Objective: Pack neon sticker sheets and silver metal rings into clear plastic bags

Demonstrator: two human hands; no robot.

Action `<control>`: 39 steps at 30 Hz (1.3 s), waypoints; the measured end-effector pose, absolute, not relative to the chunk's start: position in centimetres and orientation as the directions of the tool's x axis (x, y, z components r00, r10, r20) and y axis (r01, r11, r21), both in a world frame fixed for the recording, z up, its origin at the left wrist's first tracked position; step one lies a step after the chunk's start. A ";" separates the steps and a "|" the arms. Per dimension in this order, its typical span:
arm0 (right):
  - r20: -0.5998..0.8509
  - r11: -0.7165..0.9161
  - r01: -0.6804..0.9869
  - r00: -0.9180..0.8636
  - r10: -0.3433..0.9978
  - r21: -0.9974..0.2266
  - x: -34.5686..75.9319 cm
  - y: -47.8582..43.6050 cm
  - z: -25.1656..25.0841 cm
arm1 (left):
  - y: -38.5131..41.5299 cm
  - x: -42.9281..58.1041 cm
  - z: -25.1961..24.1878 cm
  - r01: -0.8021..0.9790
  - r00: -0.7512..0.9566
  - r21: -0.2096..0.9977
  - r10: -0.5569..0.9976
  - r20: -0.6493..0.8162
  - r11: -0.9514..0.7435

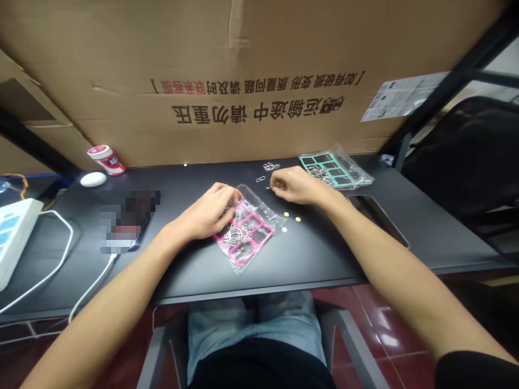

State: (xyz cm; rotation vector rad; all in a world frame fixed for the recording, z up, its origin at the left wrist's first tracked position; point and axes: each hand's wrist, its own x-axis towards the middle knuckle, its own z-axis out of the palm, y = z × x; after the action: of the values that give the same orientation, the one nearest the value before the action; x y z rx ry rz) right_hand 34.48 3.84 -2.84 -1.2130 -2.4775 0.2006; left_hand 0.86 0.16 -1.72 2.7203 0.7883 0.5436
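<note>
My left hand (211,212) rests on a clear plastic bag with a pink card (248,231) and small metal rings inside; its fingers are curled on the bag's upper left edge. Just beyond the bag's top, my right hand (295,185) is pinched shut on a small metal piece that I cannot make out clearly. A few loose metal rings (271,167) lie on the black table (308,254) just past my right hand. A second clear bag with a teal card (333,168) and rings lies to the right.
A large cardboard box (251,75) stands along the table's back. At the left are a red-and-white can (106,160), a white mouse-like object (93,179), a blurred item (124,222), a white power strip (14,232) with cables. Three small yellow dots (291,221) lie near the pink bag. Black chair (466,151) at right.
</note>
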 end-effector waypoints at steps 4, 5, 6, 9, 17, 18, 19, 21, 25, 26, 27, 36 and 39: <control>0.298 0.595 0.745 -0.519 0.801 -0.301 34.3 3.7 -3.0 | 0.0 0.9 -1.6 0.461 0.782 0.341 0.556 0.280 -0.819; 0.306 0.594 0.748 -0.515 0.801 -0.296 34.2 3.7 -3.0 | 0.0 1.0 -1.5 0.462 0.782 0.338 0.556 0.280 -0.820; 0.319 0.594 0.750 -0.509 0.799 -0.290 34.1 3.7 -3.1 | 0.0 1.0 -1.5 0.462 0.782 0.334 0.555 0.282 -0.821; 0.353 0.589 0.756 -0.488 0.798 -0.287 34.0 3.8 -3.2 | 0.0 1.0 -1.4 0.465 0.784 0.327 0.555 0.278 -0.822; 0.370 0.588 0.741 -0.473 0.800 -0.324 33.5 3.2 -2.8 | -0.1 1.1 -1.2 0.463 0.787 0.331 0.553 0.275 -0.823; 0.375 0.594 0.736 -0.476 0.796 -0.326 33.3 3.1 -2.8 | -0.1 1.1 -1.2 0.462 0.787 0.329 0.552 0.275 -0.823; 0.375 0.594 0.733 -0.476 0.796 -0.331 33.2 3.0 -2.8 | -0.1 1.1 -1.2 0.462 0.787 0.328 0.551 0.276 -0.824; 0.357 0.584 0.734 -0.473 0.806 -0.346 33.1 3.0 -2.7 | -0.1 1.1 -1.2 0.461 0.788 0.326 0.550 0.278 -0.825; 0.312 0.578 0.736 -0.490 0.814 -0.354 33.0 3.0 -2.8 | -0.1 1.1 -1.3 0.460 0.789 0.322 0.547 0.279 -0.828; 0.308 0.581 0.734 -0.495 0.812 -0.351 33.0 3.0 -2.9 | -0.1 1.1 -1.3 0.458 0.790 0.321 0.545 0.280 -0.829; 0.305 0.582 0.734 -0.499 0.812 -0.350 33.0 3.0 -3.0 | -0.1 1.1 -1.3 0.458 0.791 0.319 0.544 0.281 -0.830; 0.253 0.570 0.735 -0.511 0.821 -0.367 32.7 3.0 -3.3 | -0.2 1.1 -1.2 0.458 0.790 0.317 0.544 0.283 -0.831; 0.242 0.571 0.731 -0.518 0.821 -0.374 32.8 3.1 -3.5 | -0.2 1.2 -1.3 0.458 0.788 0.318 0.545 0.287 -0.830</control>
State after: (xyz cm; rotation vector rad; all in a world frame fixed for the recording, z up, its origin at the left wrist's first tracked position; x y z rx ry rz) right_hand 32.76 3.15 -3.51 -1.2557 -2.4159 0.3166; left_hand 1.19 -0.22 -1.26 2.7473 0.7819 0.5445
